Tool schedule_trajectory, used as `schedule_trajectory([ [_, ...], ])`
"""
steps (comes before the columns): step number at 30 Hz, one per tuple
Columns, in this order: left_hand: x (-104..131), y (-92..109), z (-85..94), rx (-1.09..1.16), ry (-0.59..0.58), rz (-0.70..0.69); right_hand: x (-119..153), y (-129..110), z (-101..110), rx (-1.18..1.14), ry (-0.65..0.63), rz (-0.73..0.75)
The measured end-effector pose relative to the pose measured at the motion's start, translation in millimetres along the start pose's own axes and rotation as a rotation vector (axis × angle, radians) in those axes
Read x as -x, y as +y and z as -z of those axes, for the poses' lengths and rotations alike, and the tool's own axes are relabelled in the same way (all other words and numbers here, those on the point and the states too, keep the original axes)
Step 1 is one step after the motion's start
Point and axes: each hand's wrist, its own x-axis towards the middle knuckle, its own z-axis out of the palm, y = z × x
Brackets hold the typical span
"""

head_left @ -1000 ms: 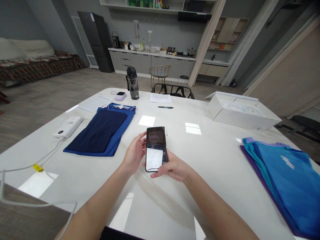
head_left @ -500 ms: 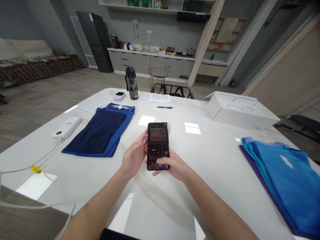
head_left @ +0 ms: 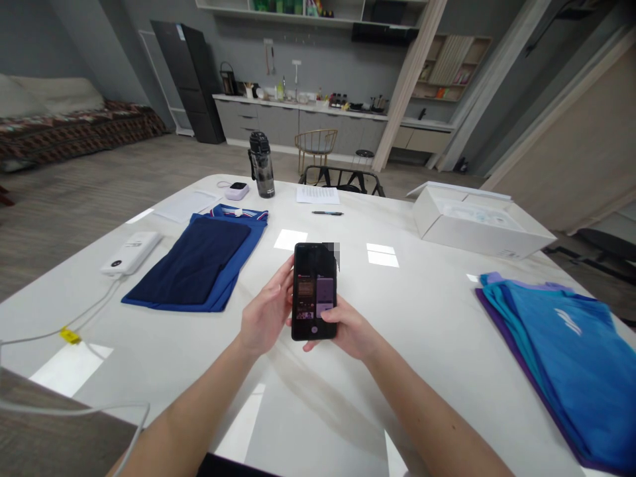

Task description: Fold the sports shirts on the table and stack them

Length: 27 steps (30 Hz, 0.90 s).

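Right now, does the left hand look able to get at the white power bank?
Probably, once free: the left hand is holding the phone. The folded blue clothes lie between that hand and the power bank, but they're flat, so reaching over them looks feasible.

Grey walls (head_left: 342,59) surround a grey wood-look floor (head_left: 183,156). A dark fridge (head_left: 191,83) stands between the sofa (head_left: 59,116) and grey cabinets (head_left: 278,120). Bright light patches (head_left: 291,239) lie on the white desk (head_left: 417,318).

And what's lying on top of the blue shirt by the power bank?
A folded navy garment, hiding much of the blue shirt; collar and right edge show, the covered part doesn't.
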Motion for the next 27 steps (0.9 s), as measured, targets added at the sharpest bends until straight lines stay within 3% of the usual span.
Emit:
schedule_trajectory([
  [14, -0.3, -0.8, 0.6, 0.000, -0.009, 0.013, -2.6, 2.0, -0.5, -0.068, 0.122, -0.068],
  [27, 0.0, 0.8, -7.6, 0.083, 0.034, 0.011, 1.9, -4.4, -3.3, -0.095, 0.034, 0.013],
])
